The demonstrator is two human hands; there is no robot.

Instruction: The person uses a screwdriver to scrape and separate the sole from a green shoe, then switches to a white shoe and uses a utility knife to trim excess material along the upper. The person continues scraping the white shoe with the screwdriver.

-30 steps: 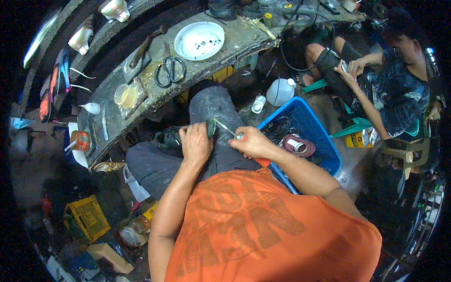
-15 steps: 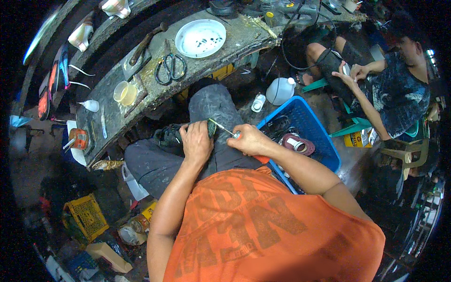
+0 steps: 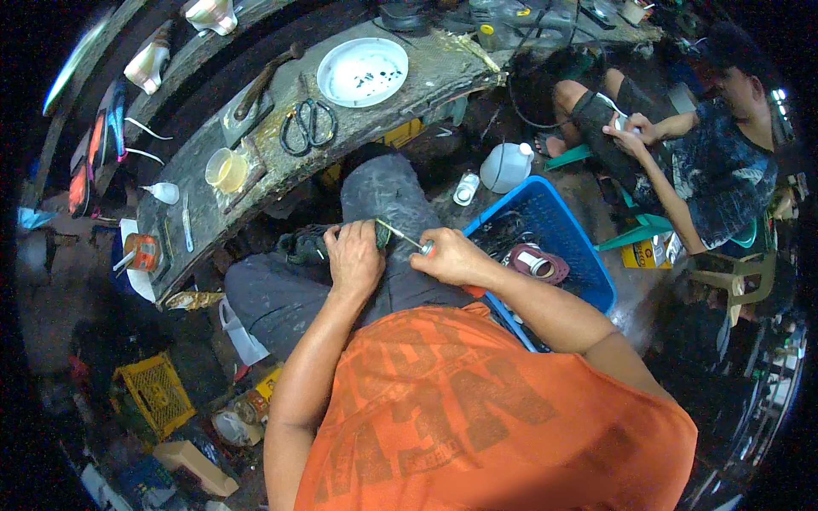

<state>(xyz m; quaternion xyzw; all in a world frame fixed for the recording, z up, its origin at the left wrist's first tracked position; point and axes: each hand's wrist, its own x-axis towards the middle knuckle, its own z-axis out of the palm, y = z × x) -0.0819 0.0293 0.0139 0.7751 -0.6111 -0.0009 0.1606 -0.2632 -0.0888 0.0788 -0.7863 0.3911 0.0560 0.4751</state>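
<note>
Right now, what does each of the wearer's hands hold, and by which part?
The right hand holds a thin-shafted tool by its handle. The left hand grips a dark shoe-like item toward its right end.

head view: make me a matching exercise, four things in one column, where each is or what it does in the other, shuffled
1. left hand
2. right hand
3. scissors
4. maroon shoe

A. in the blue basket
B. grips a thin tool
C. on the bench
D. on a dark item

1-D, 2-B, 3-C, 4-A
</note>
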